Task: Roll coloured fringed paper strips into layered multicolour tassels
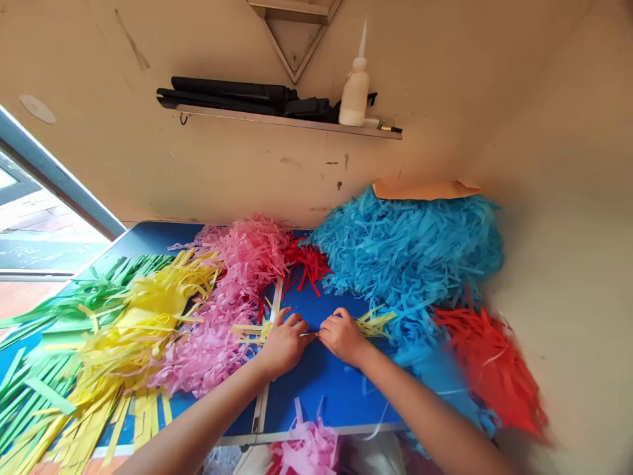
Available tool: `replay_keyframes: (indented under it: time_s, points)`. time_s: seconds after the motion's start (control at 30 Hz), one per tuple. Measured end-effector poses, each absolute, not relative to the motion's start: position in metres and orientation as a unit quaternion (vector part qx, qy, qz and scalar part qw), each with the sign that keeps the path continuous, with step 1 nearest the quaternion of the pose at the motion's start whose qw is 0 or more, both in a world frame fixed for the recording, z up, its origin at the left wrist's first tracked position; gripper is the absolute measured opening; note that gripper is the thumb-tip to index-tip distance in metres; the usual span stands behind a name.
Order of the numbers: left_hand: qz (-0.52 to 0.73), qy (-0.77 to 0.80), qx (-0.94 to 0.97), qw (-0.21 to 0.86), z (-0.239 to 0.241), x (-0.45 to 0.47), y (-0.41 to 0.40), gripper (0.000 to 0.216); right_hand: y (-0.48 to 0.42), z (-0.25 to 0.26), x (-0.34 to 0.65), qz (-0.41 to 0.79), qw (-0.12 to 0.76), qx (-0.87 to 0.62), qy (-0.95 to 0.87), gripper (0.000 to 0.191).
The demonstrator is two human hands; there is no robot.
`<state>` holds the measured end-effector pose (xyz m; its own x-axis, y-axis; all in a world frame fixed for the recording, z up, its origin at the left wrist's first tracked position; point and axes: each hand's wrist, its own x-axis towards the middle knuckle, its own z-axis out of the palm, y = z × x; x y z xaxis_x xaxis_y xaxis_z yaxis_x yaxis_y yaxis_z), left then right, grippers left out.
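Observation:
Between my hands, just above the blue table (341, 389), a strip of fringed yellow tissue paper (376, 323) is held, narrow and twisted-looking in the middle. My left hand (285, 343) is closed on its left part, with loose yellow ends poking out to the left. My right hand (342, 336) grips it a short way to the right, fingers curled, and more yellow fringe spreads beyond the knuckles. The fingertips of both hands are close together but apart. What lies under the palms is hidden.
Pink fringe (217, 330), yellow fringe (143, 316) and green fringe (54, 330) lie to the left. A big blue fringe heap (410, 251) and red fringe (494, 369) are at the right. A wall shelf (297, 123) holds a white bottle (355, 95).

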<state>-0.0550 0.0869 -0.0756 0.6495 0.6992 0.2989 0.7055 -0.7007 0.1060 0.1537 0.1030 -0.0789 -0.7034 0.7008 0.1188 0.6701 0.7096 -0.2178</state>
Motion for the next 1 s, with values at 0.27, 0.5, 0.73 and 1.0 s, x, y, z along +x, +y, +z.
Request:
replay_keyframes:
  time_s: [0.27, 0.5, 0.73, 1.0]
  points:
    - [-0.205, -0.410, -0.888, 0.038, -0.065, -0.039, 0.084, 0.025, 0.107, -0.074, 0.135, 0.068, 0.116, -0.409, -0.903, 0.012]
    - [-0.354, -0.318, -0.876, 0.075, -0.002, -0.056, 0.046, 0.023, 0.053, -0.007, 0.144, 0.343, 0.238, -0.452, -0.788, 0.024]
    - [-0.432, -0.314, -0.846, 0.008, 0.032, -0.044, 0.025, 0.016, 0.032, 0.033, 0.152, 0.699, 0.352, -0.337, -0.523, 0.029]
    - [-0.512, -0.428, -0.720, -0.190, 0.013, -0.022, 0.009, 0.012, 0.012, -0.004, 0.132, 0.696, 0.504, -0.375, -0.347, 0.035]
